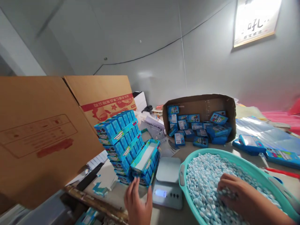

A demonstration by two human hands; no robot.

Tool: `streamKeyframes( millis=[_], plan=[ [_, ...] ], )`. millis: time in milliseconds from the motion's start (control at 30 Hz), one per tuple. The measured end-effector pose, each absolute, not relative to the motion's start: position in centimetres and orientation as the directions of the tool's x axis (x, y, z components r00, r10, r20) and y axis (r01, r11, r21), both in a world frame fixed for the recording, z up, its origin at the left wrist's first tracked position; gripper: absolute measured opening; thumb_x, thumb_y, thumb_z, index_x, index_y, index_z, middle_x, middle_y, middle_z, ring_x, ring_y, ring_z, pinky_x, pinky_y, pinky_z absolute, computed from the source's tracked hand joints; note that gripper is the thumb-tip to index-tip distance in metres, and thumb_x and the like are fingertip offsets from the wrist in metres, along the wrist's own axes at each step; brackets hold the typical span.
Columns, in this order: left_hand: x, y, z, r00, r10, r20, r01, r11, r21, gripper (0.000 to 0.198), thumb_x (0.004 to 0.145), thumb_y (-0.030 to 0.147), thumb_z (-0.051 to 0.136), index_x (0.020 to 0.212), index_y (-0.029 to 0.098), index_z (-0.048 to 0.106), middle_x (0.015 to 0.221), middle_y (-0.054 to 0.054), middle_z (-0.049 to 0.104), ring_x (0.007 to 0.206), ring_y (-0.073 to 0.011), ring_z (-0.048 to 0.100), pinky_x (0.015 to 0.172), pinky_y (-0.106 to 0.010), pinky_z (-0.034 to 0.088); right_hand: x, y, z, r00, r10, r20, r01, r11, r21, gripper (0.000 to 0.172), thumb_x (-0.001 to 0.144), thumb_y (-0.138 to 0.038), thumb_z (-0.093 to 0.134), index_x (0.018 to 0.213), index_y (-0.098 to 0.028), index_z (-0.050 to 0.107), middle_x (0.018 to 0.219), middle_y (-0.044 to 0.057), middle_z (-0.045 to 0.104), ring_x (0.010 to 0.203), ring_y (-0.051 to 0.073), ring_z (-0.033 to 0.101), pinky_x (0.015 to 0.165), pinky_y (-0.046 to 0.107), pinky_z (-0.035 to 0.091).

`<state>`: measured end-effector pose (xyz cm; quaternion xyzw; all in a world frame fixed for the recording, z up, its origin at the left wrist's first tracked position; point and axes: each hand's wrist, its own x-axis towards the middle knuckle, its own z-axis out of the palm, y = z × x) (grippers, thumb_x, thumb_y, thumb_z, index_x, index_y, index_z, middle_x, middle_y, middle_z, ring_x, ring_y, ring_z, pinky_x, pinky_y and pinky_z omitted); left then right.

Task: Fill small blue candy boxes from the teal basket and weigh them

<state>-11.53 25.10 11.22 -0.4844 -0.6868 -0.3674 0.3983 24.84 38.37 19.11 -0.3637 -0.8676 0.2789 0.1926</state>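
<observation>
My right hand (231, 191) is in the oval turquoise basin (188, 200), its fingers curled around some of the small pale-blue and white candies (201, 184) that fill it. My left hand (138, 201) is held up at the near side of the stacked blue display boxes (125, 142), thumb and fingers apart, holding nothing. Beside that stack, an open display box (146, 156) with a bare white inside rests on top of another box. Between my hands lies a white kitchen scale (168, 170), its lit display reading 0 and its plate bare.
A cardboard carton (199, 104) on its side holds several small blue candy packs (182, 125). More blue packs (250, 143) lie to the right near a red-handled tool (282, 172). Large brown cartons (35, 134) stand at left. The table's wooden edge (93, 201) runs along the front left.
</observation>
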Motion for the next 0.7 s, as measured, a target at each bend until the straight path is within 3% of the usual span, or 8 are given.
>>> streamKeyframes(
  millis=[67, 133, 167, 233, 367, 500, 600, 700],
  plan=[
    [-12.1, 27.4, 14.1, -0.203, 0.409, 0.890, 0.949, 0.305, 0.076, 0.054, 0.084, 0.039, 0.070, 0.128, 0.011, 0.057, 0.129, -0.022, 0.062, 0.121, -0.0370, 0.057, 0.101, -0.054, 0.048, 24.8, 38.4, 19.1, -0.644, 0.749, 0.155, 0.514, 0.574, -0.637, 0.014, 0.084, -0.033, 0.060, 0.081, -0.025, 0.071, 0.091, 0.008, 0.070, 0.087, 0.026, 0.067, 0.081, 0.038, 0.055],
    [-12.8, 29.0, 15.6, -0.236, 0.492, 0.838, 0.927, 0.373, 0.042, 0.030, 0.085, 0.037, 0.069, 0.108, 0.017, 0.069, 0.121, -0.016, 0.069, 0.121, -0.0384, 0.058, 0.107, -0.060, 0.040, 24.8, 38.3, 18.9, -0.639, 0.749, 0.177, 0.501, 0.579, -0.644, 0.011, 0.083, -0.030, 0.060, 0.079, -0.025, 0.069, 0.090, 0.009, 0.069, 0.086, 0.026, 0.066, 0.080, 0.038, 0.055],
    [-13.2, 29.4, 15.8, -0.250, 0.526, 0.813, 0.923, 0.384, 0.036, 0.019, 0.087, 0.035, 0.067, 0.096, 0.019, 0.071, 0.114, -0.012, 0.073, 0.116, -0.0360, 0.061, 0.110, -0.062, 0.036, 24.8, 38.3, 18.8, -0.636, 0.749, 0.187, 0.498, 0.583, -0.641, 0.010, 0.082, -0.029, 0.060, 0.078, -0.025, 0.069, 0.089, 0.008, 0.069, 0.085, 0.026, 0.066, 0.080, 0.038, 0.054],
    [-13.9, 29.7, 15.7, -0.270, 0.571, 0.776, 0.923, 0.383, 0.039, 0.018, 0.091, 0.033, 0.061, 0.082, 0.020, 0.071, 0.097, -0.007, 0.076, 0.100, -0.0289, 0.068, 0.114, -0.061, 0.030, 24.7, 38.0, 18.5, -0.626, 0.753, 0.204, 0.501, 0.589, -0.634, 0.010, 0.082, -0.028, 0.059, 0.078, -0.024, 0.067, 0.088, 0.008, 0.069, 0.084, 0.025, 0.065, 0.079, 0.038, 0.054],
    [-14.5, 29.1, 15.3, -0.280, 0.597, 0.752, 0.926, 0.376, 0.046, 0.023, 0.092, 0.034, 0.059, 0.079, 0.020, 0.071, 0.085, -0.006, 0.074, 0.083, -0.0245, 0.069, 0.110, -0.055, 0.037, 24.7, 37.7, 18.4, -0.608, 0.761, 0.228, 0.501, 0.590, -0.633, 0.009, 0.083, -0.026, 0.058, 0.081, -0.023, 0.067, 0.090, 0.007, 0.068, 0.087, 0.024, 0.066, 0.081, 0.036, 0.054],
    [-13.8, 28.9, 16.0, -0.250, 0.548, 0.798, 0.930, 0.364, 0.041, 0.020, 0.089, 0.035, 0.063, 0.095, 0.018, 0.072, 0.101, -0.012, 0.072, 0.096, -0.0296, 0.067, 0.105, -0.055, 0.041, 24.9, 37.5, 19.1, -0.607, 0.767, 0.208, 0.519, 0.581, -0.626, 0.010, 0.083, -0.028, 0.060, 0.084, -0.023, 0.068, 0.098, 0.007, 0.069, 0.095, 0.025, 0.066, 0.087, 0.038, 0.053],
    [-12.6, 28.3, 15.3, -0.198, 0.383, 0.902, 0.956, 0.281, 0.091, 0.039, 0.086, 0.039, 0.067, 0.117, 0.015, 0.065, 0.119, -0.018, 0.065, 0.113, -0.0341, 0.060, 0.101, -0.053, 0.045, 25.2, 37.2, 19.1, -0.613, 0.778, 0.134, 0.581, 0.560, -0.591, 0.032, 0.080, -0.037, 0.066, 0.110, -0.024, 0.071, 0.126, 0.012, 0.064, 0.119, 0.032, 0.060, 0.104, 0.046, 0.047],
    [-11.3, 27.1, 12.3, -0.229, 0.212, 0.950, 0.968, 0.148, 0.201, 0.035, 0.089, 0.033, 0.063, 0.118, 0.014, 0.060, 0.111, -0.018, 0.066, 0.107, -0.0305, 0.062, 0.095, -0.048, 0.050, 25.1, 37.3, 18.9, -0.618, 0.786, 0.017, 0.668, 0.537, -0.515, 0.072, 0.075, -0.050, 0.072, 0.142, -0.029, 0.056, 0.157, 0.014, 0.040, 0.144, 0.040, 0.037, 0.116, 0.056, 0.032]
  ],
)
